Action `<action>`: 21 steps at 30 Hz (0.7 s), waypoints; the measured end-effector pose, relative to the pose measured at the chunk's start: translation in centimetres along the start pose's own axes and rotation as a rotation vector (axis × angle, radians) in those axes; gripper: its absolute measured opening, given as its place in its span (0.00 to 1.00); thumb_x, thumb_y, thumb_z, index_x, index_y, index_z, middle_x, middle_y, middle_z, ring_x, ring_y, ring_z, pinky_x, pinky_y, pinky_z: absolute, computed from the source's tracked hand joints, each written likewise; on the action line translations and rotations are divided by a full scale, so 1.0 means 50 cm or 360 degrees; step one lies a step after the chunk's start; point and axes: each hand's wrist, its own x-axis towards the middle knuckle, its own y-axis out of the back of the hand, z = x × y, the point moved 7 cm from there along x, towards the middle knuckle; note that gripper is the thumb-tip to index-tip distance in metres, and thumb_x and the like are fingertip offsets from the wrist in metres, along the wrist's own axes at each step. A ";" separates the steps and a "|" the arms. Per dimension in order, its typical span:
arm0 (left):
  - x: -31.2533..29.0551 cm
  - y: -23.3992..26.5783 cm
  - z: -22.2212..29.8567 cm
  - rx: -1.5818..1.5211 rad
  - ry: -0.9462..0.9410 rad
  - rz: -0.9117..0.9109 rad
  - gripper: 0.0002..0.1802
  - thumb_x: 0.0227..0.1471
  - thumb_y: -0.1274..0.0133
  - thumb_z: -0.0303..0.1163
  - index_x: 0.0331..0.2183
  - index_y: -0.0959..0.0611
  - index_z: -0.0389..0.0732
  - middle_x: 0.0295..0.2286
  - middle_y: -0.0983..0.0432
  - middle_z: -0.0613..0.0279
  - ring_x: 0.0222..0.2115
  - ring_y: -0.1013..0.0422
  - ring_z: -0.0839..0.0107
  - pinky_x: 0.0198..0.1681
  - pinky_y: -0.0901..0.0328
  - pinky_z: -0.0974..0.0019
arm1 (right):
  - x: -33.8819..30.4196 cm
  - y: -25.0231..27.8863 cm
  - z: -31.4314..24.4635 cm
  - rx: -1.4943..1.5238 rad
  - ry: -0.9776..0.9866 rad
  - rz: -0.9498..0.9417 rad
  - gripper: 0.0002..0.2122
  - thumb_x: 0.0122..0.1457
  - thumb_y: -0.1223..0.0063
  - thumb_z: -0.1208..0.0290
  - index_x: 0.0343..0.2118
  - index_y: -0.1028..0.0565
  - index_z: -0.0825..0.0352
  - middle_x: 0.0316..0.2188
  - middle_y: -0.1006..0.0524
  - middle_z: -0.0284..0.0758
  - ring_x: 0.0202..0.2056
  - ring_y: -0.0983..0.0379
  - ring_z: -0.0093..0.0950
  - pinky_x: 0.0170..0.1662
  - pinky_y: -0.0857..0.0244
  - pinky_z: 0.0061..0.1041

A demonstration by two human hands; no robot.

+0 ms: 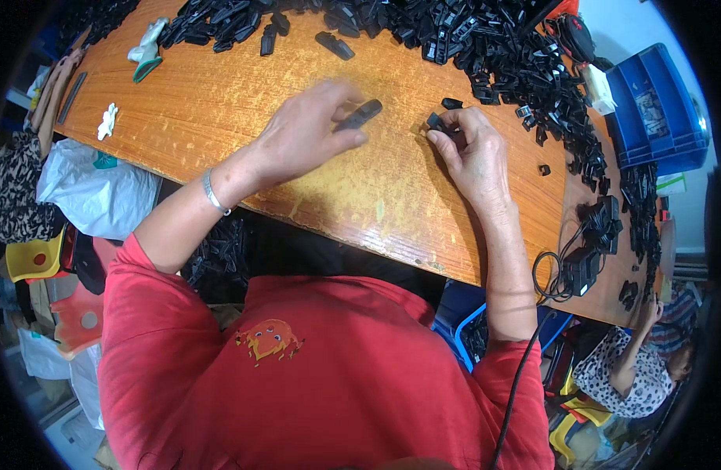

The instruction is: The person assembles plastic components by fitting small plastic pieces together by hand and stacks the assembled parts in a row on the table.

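My left hand is raised over the middle of the wooden table, smeared by motion. Between its thumb and fingers is a long, dark, rounded plastic piece. To the right, my right hand pinches a small black plastic part, partly hidden by the fingers. Just beyond those fingers lies a loose black part. A single long black piece rests on the wood farther back.
Long black pieces are heaped at the back left; small black parts cover the back right. A blue plastic bin stands at far right, near a coiled cable with black adapters. A glove lies left. Other people sit at both sides.
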 end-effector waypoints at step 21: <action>-0.014 -0.003 0.011 0.0291 -0.0522 0.0066 0.16 0.51 0.31 0.31 0.40 0.18 0.39 0.34 0.24 0.55 0.38 0.26 0.50 0.42 0.31 0.52 | -0.015 -0.041 -0.084 0.0244 0.0156 -0.0239 0.10 0.55 0.28 0.69 0.38 0.15 0.66 0.34 0.19 0.43 0.35 0.18 0.46 0.38 0.25 0.41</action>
